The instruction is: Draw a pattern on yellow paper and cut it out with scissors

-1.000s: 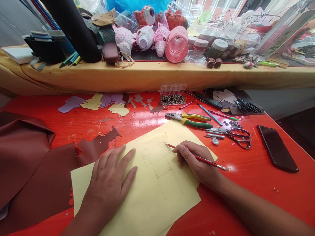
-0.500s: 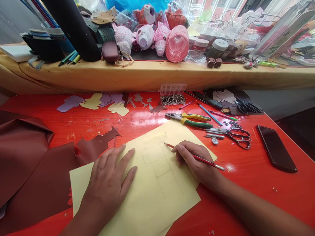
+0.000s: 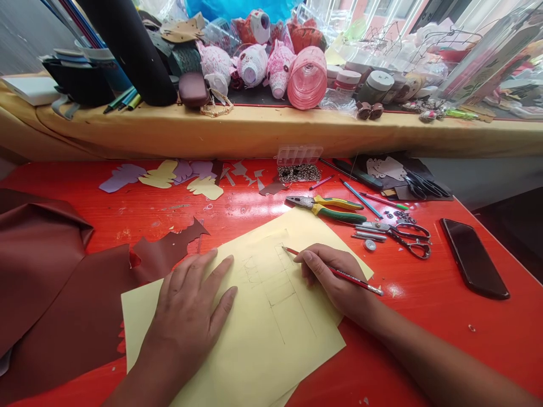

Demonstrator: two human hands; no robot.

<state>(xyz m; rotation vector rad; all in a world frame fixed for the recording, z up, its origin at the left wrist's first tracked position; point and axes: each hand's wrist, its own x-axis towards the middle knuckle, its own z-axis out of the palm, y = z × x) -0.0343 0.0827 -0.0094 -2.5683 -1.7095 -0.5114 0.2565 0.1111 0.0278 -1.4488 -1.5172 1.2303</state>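
From where I stand, the person's left hand (image 3: pixel 190 314) lies flat on a sheet of pale yellow paper (image 3: pixel 271 350), its fingers (image 3: pixel 220 282) spread and gripping nothing, pinning the sheet to the red counter (image 3: pixel 424 345). The right hand (image 3: pixel 335 277) has its fingers (image 3: pixel 311 263) closed around a red-and-black pencil (image 3: pixel 360 281). The pencil's tip pokes out just beyond them, beside faint ruled lines (image 3: pixel 275 282) on the same sheet; whether it touches the paper, I cannot tell. A little past those right fingers lie green-and-yellow pliers (image 3: pixel 324 209) and a pair of scissors (image 3: pixel 403 237), with a dark phone (image 3: pixel 473 257) farther right. Left of the left fingers, cut brown leather (image 3: pixel 55 305) lies right beside the sheet.
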